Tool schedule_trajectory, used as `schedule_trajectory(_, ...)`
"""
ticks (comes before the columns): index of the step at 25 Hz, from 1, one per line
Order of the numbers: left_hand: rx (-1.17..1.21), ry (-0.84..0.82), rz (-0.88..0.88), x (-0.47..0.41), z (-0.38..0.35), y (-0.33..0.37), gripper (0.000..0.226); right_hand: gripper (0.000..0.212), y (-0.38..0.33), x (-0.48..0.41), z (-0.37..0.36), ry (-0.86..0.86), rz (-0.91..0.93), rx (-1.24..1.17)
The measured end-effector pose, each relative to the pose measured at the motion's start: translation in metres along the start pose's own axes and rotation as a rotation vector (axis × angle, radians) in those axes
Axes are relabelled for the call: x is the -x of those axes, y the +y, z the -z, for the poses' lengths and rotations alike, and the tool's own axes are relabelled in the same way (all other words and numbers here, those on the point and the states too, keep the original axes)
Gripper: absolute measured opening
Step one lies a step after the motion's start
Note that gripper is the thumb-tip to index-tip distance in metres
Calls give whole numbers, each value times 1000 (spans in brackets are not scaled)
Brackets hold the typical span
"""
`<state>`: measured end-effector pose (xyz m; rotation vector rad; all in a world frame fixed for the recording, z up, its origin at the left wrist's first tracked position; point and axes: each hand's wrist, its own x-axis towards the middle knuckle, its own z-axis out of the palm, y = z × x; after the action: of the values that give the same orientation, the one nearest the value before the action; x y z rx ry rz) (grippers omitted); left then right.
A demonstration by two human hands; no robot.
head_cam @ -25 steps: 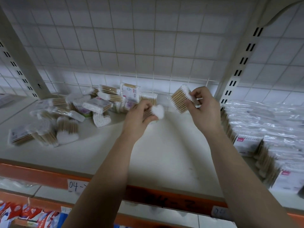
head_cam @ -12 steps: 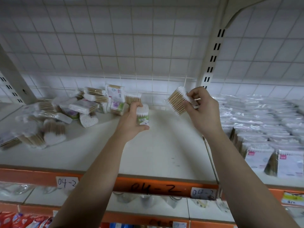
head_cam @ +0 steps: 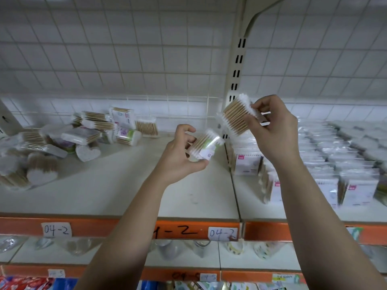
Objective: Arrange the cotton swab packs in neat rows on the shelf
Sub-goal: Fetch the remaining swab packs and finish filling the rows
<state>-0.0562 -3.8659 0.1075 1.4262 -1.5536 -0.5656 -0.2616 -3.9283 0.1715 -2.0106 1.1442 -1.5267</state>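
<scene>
- The left hand [head_cam: 182,155] holds a small pack [head_cam: 206,143] of cotton swabs above the shelf [head_cam: 117,185], thumb beneath it and fingers curled over its top. The pack is tilted so its barcode sticker faces the camera, probably so the person can see which kind it is.
- The right hand [head_cam: 274,130] pinches a larger pack [head_cam: 236,118] by one cotton end, higher up and in front of the upright post [head_cam: 235,76]. Its wooden sticks point toward the left hand. The two packs are near each other but apart, likely held up for comparing or sorting by type.
- A heap of packs [head_cam: 88,135] lies at the back left of the shelf, some flat, some on edge, with heart-shaped ones among them. This looks like the stock not yet put in order.
- Past the post, rows of packs [head_cam: 335,160] stand upright in lines, which seems the pattern to copy.
- The stretch of shelf between heap and post, below both hands, looks like where the new rows belong.
</scene>
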Motion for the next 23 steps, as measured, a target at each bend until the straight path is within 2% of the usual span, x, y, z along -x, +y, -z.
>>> schedule_trajectory(5, 23, -87, -6, 4, -21, 36, 41, 17, 12, -1, 39, 14, -20, 3)
schedule_trajectory(9, 21, -83, 18, 8, -37, 52, 37, 18, 25, 0, 62, -2, -30, -17)
schedule_trajectory(11, 34, -29, 48, 11, -43, 56, 36, 18, 33, 0, 69, -24, -41, -28)
schedule_trajectory(16, -5, 102, 160, 18, -48, 59, 36, 37, 50, 2, 75, -287, -97, -31)
schedule_trajectory(20, -45, 190, 217, 21, -44, 54, 34, 31, 50, 5, 74, -405, 39, 20)
schedule_trajectory(23, -73, 222, 244, 25, -39, 52, 34, 27, 45, 4, 74, -502, 0, -159)
